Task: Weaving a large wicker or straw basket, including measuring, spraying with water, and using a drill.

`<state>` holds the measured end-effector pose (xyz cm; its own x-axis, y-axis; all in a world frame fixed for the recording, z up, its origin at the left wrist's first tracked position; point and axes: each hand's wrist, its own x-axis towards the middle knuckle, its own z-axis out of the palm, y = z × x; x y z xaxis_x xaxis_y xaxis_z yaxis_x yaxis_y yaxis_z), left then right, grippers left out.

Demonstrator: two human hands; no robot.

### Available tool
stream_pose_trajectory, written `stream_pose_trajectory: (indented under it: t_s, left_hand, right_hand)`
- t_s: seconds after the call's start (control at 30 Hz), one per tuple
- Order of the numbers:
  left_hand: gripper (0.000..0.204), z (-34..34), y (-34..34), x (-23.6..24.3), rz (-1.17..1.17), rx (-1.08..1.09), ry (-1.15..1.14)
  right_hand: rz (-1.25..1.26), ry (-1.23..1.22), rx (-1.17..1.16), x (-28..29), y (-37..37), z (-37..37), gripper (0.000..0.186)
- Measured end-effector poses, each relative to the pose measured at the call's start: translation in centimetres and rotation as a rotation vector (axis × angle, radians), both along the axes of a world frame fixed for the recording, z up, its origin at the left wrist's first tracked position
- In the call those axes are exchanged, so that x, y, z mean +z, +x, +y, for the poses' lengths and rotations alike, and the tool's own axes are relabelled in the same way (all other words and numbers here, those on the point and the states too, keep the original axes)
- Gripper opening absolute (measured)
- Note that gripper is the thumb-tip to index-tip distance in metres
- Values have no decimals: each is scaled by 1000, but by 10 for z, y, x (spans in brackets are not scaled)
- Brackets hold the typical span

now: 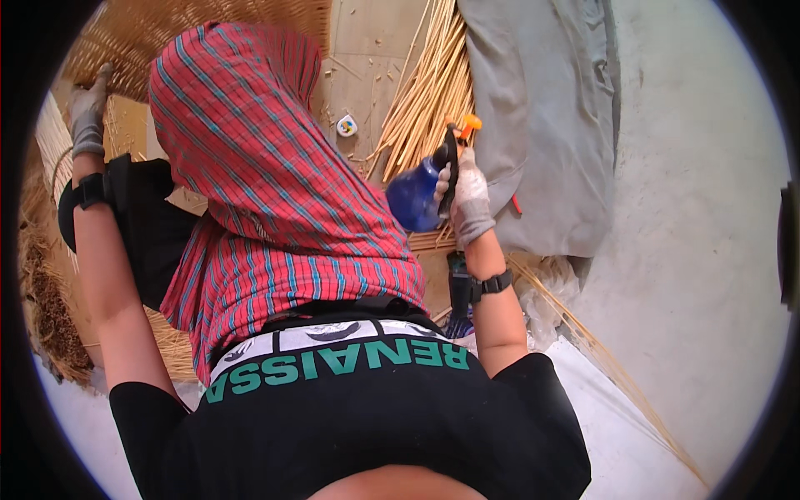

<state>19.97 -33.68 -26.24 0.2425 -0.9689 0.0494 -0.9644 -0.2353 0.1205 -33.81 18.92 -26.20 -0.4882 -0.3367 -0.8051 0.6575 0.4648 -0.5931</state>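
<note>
My right hand (468, 187), in a pale work glove, is wrapped round the black head of a spray bottle (411, 196). The bottle has a translucent blue body and an orange nozzle; it is tilted beside my covered knee. At the far left, my gloved left hand (88, 112) grips the edge of a woven wicker piece (125, 50). One digit lies stretched along the weave, and the rest of that hand's fingers are mostly hidden. The tan wicker spreads across the upper left, partly behind the red checked cloth (258, 158) over my leg.
A bundle of thin cane sticks (429, 92) lies at the upper middle, next to a grey cloth (550, 125). A small round white object (347, 126) and cane scraps rest on the floor. Brown fibres (50, 292) lie at the left. Long strands (608, 367) stretch over the right floor.
</note>
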Motion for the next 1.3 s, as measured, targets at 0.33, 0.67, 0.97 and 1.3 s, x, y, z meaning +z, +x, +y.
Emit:
stream_pose_trajectory:
  t_s: [0.33, 0.67, 0.97, 1.3]
  left_hand:
    - [82, 42, -28, 14, 464, -89, -149]
    - [77, 82, -60, 69, 808, -201, -458]
    - [38, 131, -109, 143, 1044, -310, -750]
    - [32, 163, -128, 151, 960, -305, -724]
  right_hand:
    - [95, -93, 68, -11, -81, -125, 50]
    - [-89, 131, 157, -32, -107, -152, 48]
    - [115, 56, 256, -34, -175, -275, 55]
    - [186, 61, 326, -33, -224, -351, 58]
